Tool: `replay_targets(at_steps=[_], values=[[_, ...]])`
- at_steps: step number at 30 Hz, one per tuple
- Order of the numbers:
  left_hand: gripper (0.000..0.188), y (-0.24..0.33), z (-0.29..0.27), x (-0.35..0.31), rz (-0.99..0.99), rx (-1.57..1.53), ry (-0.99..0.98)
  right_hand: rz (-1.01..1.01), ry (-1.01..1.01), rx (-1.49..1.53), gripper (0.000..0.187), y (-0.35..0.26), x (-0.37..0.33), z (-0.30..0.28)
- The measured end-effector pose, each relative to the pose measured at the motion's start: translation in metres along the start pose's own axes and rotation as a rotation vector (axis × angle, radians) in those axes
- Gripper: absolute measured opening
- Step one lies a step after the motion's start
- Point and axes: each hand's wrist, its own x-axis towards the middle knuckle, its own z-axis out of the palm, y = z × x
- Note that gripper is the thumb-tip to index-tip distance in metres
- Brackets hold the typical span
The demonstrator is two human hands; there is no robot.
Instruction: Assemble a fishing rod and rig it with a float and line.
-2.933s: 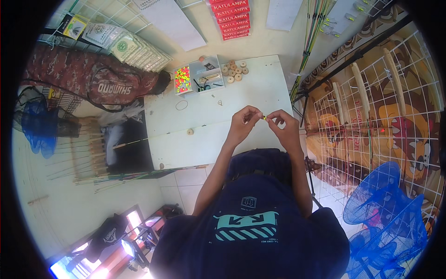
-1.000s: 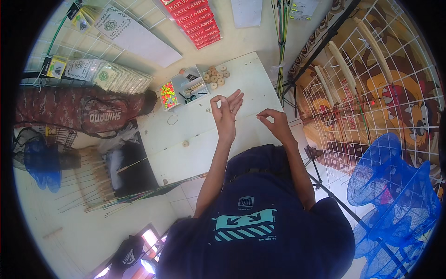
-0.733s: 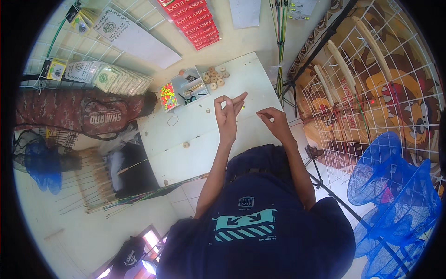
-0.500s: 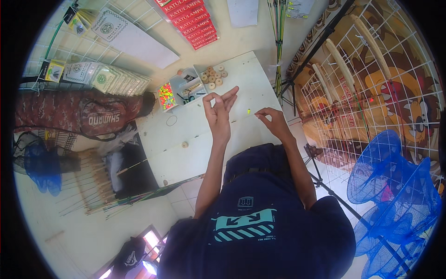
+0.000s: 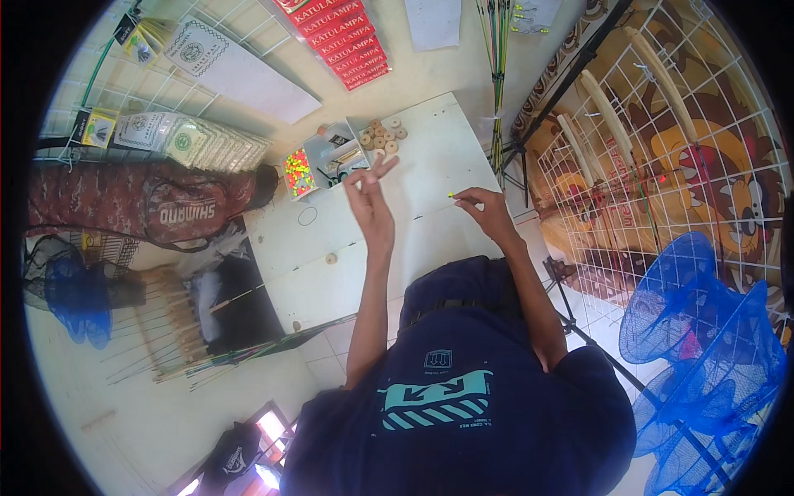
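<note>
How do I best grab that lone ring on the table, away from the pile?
Pinch the ring by its outer edge, thumb and finger on opposite sides, coming from above. It appears to lie flat, hole up, apart from the pile, so its edge looks free all round. Your left hand is nearer.

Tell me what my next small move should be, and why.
Perhaps bring your left hand toward the small yellow piece: your right hand has it at the fingertips, while the left is apart from it, nearer the divided tray. I cannot tell whether the left holds anything.
</note>
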Motion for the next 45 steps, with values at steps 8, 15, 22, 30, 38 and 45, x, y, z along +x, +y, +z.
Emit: replay_targets(at_steps=[8,15,22,30,38,45], values=[[0.01,-0.056,0.046,-0.037,-0.278,-0.164,-0.418,-0.032,-0.05,-0.053,0.014,-0.008,0.002,0.002],[0.013,-0.053,0.05,-0.034,-0.601,0.022,-0.574,-0.058,0.047,-0.026,0.015,-0.012,0.0,-0.003],[0.015,-0.051,0.037,-0.025,-0.566,0.051,-0.738,-0.008,0.097,0.18,0.013,-0.002,0.0,0.006],[0.018,-0.042,0.03,-0.018,-0.837,-0.299,-0.768,-0.015,0.041,0.155,0.014,0.001,0.0,0.003],[0.015,-0.042,0.025,-0.016,-0.897,-0.377,-0.757,0.029,0.016,0.393,0.016,0.005,-0.001,0.007],[0.009,-0.041,0.021,-0.016,-0.898,-0.396,-0.774,0.107,-0.122,0.285,0.017,-0.002,-0.003,0.001]])
